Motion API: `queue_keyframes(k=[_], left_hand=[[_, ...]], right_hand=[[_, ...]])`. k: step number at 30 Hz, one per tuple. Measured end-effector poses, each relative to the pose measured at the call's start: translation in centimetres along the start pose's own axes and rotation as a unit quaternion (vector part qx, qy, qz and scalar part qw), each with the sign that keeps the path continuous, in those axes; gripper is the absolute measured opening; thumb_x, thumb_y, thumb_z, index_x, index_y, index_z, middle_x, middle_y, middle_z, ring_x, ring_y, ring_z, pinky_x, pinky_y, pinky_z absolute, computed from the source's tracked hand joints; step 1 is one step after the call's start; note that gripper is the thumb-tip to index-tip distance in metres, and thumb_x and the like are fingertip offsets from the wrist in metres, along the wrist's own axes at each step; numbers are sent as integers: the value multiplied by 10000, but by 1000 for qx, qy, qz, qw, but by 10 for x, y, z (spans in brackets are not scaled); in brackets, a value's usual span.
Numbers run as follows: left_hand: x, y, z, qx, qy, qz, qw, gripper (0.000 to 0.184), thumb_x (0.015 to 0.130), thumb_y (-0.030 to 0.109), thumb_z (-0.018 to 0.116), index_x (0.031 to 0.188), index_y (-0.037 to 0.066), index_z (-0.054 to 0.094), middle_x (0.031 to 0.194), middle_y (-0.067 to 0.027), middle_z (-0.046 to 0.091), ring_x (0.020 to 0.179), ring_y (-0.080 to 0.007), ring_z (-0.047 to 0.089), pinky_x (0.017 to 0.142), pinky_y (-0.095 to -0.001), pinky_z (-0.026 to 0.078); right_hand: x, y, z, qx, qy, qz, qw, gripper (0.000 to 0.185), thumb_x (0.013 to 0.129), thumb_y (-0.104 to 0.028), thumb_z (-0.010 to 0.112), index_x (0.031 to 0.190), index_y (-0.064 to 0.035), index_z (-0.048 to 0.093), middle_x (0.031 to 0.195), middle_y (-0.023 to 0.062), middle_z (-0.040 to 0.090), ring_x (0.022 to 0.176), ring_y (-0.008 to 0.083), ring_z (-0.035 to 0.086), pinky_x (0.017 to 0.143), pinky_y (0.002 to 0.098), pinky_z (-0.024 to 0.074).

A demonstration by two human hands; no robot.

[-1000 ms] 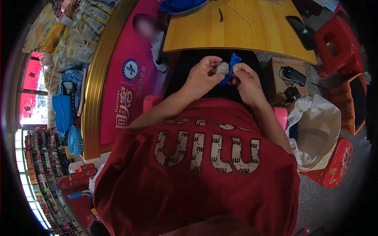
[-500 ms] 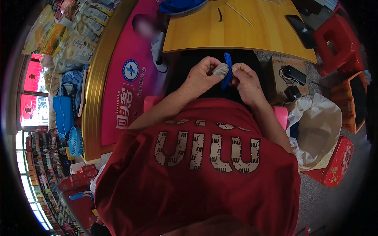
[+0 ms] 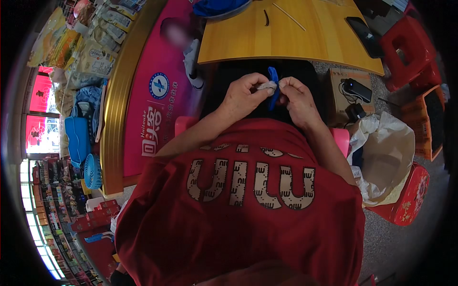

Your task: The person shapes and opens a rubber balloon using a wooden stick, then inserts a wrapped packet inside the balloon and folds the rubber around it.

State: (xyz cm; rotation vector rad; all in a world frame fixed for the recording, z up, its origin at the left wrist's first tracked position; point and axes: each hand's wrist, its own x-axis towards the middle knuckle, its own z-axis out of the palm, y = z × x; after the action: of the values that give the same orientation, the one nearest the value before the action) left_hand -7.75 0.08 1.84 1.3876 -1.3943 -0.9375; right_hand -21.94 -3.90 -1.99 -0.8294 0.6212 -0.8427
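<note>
Above my lap, just short of the wooden table (image 3: 267, 45), both hands meet at a small blue strip that looks like cloth (image 3: 273, 74). My left hand (image 3: 242, 97) pinches its side, thumb and fingers together, with something pale and wrinkled (image 3: 266, 86) at the fingertips; whether that is a wrapping or a separate piece I cannot tell. From the other side, my right hand (image 3: 299, 99) is closed with thumb and forefinger on the strip. Part of the strip is hidden by the fingertips, and its lower end hangs between the hands.
On the table lie a thin stick (image 3: 289, 17), a dark curved piece (image 3: 266, 18), a phone (image 3: 364, 36) and a blue bundle in a basin (image 3: 222, 7). To the right are a cardboard box (image 3: 338, 95) with a power bank (image 3: 358, 90), a lined bin (image 3: 386, 157) and red stools (image 3: 410, 47).
The blue strip has shifted slightly down and left and tilts differently. My left fingers have closed further over the pale piece, so less of it shows. Both hands stay in nearly the same place.
</note>
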Motion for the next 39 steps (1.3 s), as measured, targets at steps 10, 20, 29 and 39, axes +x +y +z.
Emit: queue_keyframes(k=[10,20,29,39], left_hand=[[5,3,-2,311,-15,105,944,122,657,117,580,726,26,535,657,-92,494,573,-202,509,520,-272,413],[3,11,-1,283,-42,73,955,118,672,130,571,739,38,542,677,-89,509,565,-206,515,527,-273,431],[13,1,1,86,-65,-5,994,167,683,90,571,827,18,528,716,-66,555,626,-127,548,574,-224,446],[10,10,-4,136,-94,-73,984,148,684,100,587,808,23,563,726,-58,557,648,-104,535,594,-218,440]], right_hand=[[-3,-1,6,-123,10,-52,991,80,779,-103,446,739,-42,479,645,0,455,576,73,427,529,191,353],[-3,-1,5,-54,3,-15,998,97,785,-123,445,745,-40,475,668,-9,450,585,68,420,540,195,368],[-3,-6,1,-23,16,3,1000,94,792,-149,446,781,-66,489,687,-18,467,585,60,407,553,192,362],[0,2,-2,38,-1,-8,999,81,791,-135,442,770,-75,492,687,-5,487,574,71,409,558,207,365]])
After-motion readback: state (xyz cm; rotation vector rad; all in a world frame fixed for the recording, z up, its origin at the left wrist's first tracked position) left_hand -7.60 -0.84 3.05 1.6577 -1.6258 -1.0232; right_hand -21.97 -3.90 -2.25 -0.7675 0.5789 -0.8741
